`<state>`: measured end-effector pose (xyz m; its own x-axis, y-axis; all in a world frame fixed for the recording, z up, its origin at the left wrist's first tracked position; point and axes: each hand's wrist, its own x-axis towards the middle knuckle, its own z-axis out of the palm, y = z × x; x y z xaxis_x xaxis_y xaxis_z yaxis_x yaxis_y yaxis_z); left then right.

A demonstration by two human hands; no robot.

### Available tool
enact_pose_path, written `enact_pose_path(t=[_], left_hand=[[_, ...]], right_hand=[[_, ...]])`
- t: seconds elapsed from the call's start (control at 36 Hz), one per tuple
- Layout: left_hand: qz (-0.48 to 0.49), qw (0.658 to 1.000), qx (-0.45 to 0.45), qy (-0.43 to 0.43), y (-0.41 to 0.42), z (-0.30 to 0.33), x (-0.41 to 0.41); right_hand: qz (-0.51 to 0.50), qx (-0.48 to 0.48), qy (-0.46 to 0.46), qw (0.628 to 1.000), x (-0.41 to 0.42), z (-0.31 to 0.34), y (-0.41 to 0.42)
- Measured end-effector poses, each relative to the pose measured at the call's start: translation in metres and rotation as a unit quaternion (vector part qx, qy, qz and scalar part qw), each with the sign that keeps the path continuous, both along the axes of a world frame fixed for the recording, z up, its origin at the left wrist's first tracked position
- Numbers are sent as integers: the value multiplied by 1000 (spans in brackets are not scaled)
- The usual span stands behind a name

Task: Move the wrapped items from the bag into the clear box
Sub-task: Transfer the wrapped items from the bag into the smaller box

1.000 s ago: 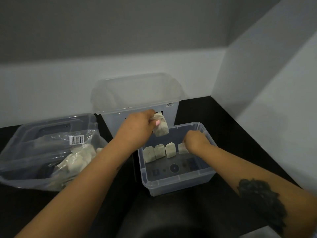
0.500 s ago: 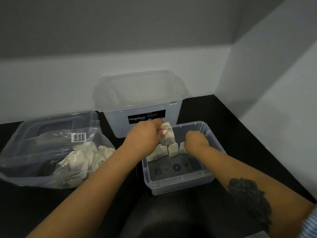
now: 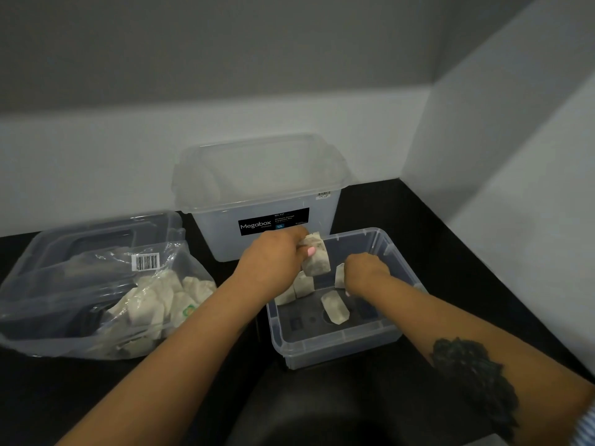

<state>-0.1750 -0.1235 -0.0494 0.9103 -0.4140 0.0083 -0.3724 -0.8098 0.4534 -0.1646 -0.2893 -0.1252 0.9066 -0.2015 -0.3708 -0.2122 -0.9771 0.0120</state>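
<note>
The left hand (image 3: 273, 260) pinches one wrapped item (image 3: 317, 254) by its upper edge, and the item hangs over the back part of the clear box (image 3: 335, 346). The right hand (image 3: 367, 272) is inside the box with curled fingers beside a standing item (image 3: 339, 275); I cannot tell if this grip really holds it. Other items stand in a row by the back wall, and one lies flat (image 3: 335, 307) on the bottom. The packets seem light, soft and easily crumpled, so a gentle pinch at the top edge should be enough. Many more wait in the bag (image 3: 106, 284) on the dark tabletop (image 3: 450, 239), at the left.
</note>
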Motion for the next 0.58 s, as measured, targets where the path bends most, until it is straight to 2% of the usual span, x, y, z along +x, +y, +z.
enact_pose_path(t=[0.08, 0.14, 0.22, 0.33, 0.39, 0.47, 0.58], left_hand=[[2, 1000, 1, -3, 2, -2, 2], [3, 1000, -4, -4, 2, -4, 2], [4, 1000, -6, -2, 2, -5, 2], [8, 1000, -14, -10, 4, -8, 1], [9, 1000, -16, -11, 5, -9, 2], [9, 1000, -20, -8, 6, -9, 3], [11, 999, -25, -23, 10, -11, 5]], right_hand=[[128, -9, 40, 991, -1, 7, 4], [241, -16, 61, 968, -4, 9, 6], [350, -40, 81, 932, -6, 12, 10], [393, -73, 142, 906, -4, 11, 22], [427, -88, 142, 889, -2, 4, 26], [442, -97, 119, 884, 1, -3, 27], [451, -113, 171, 868, -1, -2, 33]])
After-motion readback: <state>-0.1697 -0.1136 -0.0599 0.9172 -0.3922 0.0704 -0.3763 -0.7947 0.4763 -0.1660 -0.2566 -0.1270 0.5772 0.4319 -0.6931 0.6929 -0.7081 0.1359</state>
